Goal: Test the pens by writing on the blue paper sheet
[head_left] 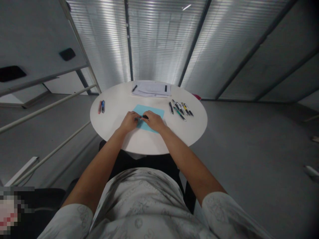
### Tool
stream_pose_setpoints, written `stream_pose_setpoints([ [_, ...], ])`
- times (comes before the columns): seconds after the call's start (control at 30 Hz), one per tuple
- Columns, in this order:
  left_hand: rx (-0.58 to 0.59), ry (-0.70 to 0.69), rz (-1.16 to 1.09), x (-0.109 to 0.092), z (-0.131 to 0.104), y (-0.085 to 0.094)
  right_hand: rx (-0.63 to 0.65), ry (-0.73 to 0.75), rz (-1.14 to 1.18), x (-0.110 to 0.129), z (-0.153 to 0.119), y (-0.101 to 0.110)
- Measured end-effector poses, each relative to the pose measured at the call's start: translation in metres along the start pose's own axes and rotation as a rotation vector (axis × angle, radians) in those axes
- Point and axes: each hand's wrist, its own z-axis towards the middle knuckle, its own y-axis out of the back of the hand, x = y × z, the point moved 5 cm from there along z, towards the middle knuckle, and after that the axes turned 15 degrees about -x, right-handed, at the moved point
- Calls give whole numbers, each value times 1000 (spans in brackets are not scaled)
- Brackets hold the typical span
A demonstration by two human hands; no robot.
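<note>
Left hand [130, 121]: fingers curled, fingertips closed on one end of a dark pen-like object [145, 117].
Right hand [154, 121]: fingertips closed on the other end of the same object.
Blue sheet [146, 108]: flat beneath both hands.
Round table [112, 127]: white, supporting all items.
Paper stack [152, 89]: far edge, a black pen [134, 88] upon its left side.
Pen group [179, 108]: right of the sheet, including a green pen [179, 114].
Pen pair [103, 107]: left side, one reddish, one blue.
</note>
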Motion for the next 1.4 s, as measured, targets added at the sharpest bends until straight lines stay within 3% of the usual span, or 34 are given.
stream_pose_setpoints([
  [0.47, -49, -34, -26, 2, -1, 1, 24, -16, -20, -3, -2, -3],
  [0.7, -57, -57, 17, -7, 0, 5, -18, -36, 78, -4, 1, -3],
  [0.9, -33, 28, -50, -16, 3, 10, -79, -141, 188, -8, 2, 0],
  [1.1, -23, 68, -114, -19, 5, 12, -63, -144, 208, -7, 1, 1],
  [1.4, -59, 214, -102, -4, -1, 14, -55, -115, 163, 0, -1, 8],
])
